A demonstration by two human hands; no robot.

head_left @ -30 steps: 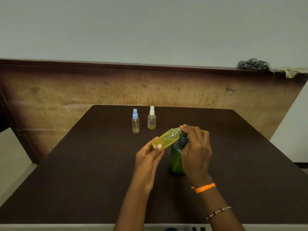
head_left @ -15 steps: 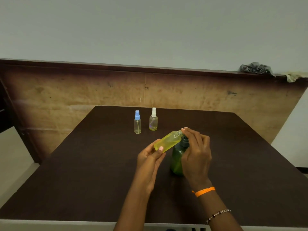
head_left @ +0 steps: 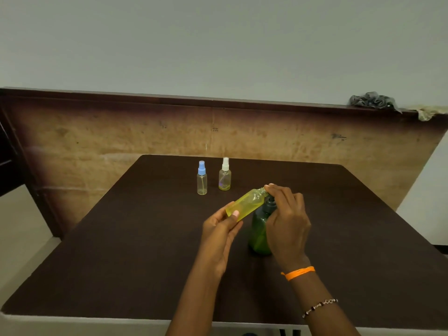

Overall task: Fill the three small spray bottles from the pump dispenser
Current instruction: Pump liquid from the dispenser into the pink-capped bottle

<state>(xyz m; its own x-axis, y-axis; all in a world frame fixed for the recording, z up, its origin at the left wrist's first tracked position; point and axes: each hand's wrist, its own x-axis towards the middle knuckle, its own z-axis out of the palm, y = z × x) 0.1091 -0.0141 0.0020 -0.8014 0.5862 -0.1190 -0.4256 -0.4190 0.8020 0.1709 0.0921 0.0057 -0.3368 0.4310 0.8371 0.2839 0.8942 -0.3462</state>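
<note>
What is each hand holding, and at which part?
The left hand holds the yellow bottle at its base. The right hand rests on the green dispenser's pump top.

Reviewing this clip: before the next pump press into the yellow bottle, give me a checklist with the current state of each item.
1. Yellow bottle held firmly: ok, the left hand grips its base, bottle tilted with its neck toward the pump.
2. Neck uncapped: ok, bare threads show and no sprayer is on it.
3. Neck lined up under the nozzle: cannot tell, the right hand covers the pump head.
4. Green pump dispenser upright on the table: ok.
5. Fill level in the yellow bottle: cannot tell, its tint hides any liquid.
6. Blue-capped bottle and white-capped bottle out of the way: ok, both stand capped behind the hands.
</note>
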